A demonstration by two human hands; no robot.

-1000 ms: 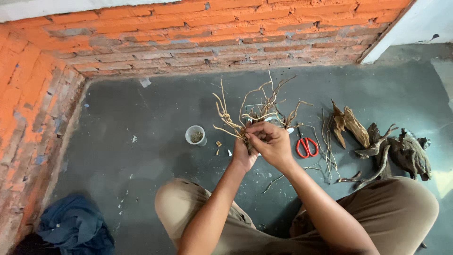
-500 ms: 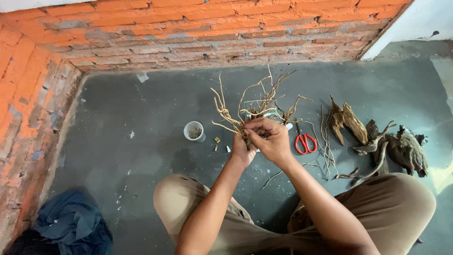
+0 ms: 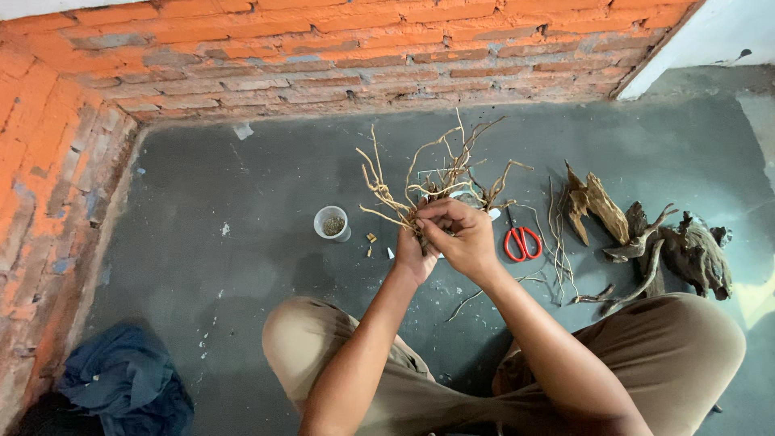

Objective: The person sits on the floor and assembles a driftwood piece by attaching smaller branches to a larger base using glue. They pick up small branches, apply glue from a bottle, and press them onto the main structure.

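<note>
Barely anything's moved since a second ago; both hands, left hand (image 3: 414, 257) and right hand (image 3: 460, 238), stay clamped together on the root bundle (image 3: 428, 182); red scissors (image 3: 522, 242) untouched on the floor (image 3: 242, 242).

Both bare arms reach forward from the crossed legs and meet in the middle — the left hand (image 3: 412, 257) curled tight, the right hand (image 3: 462, 239) pinching just beside it.
</note>
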